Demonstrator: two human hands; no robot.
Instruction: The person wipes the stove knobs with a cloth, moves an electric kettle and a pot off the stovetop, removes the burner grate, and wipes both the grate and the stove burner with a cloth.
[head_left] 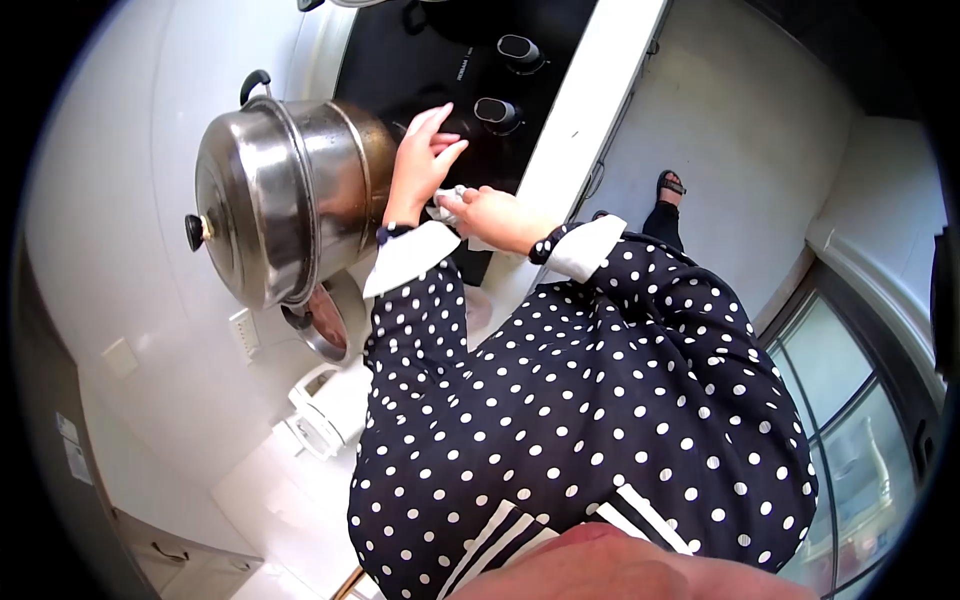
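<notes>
Hands [498, 218] with cloth [444, 210] near counter edge [600, 100]

This is a kitchen, as shown by the glossy black cooktop [385, 65] with dark, silver-rimmed knobs [520, 54], the large, lidded stainless-steel pot [340, 175] with black handles, the white wall socket [244, 334] and the pale cabinet [165, 562] with a dark curved pull.

Had a cloth [446, 209] in the right hand [498, 218], a pot [270, 190] on the stove [400, 70] at ten o'clock, knobs [497, 112] at twelve.
</notes>
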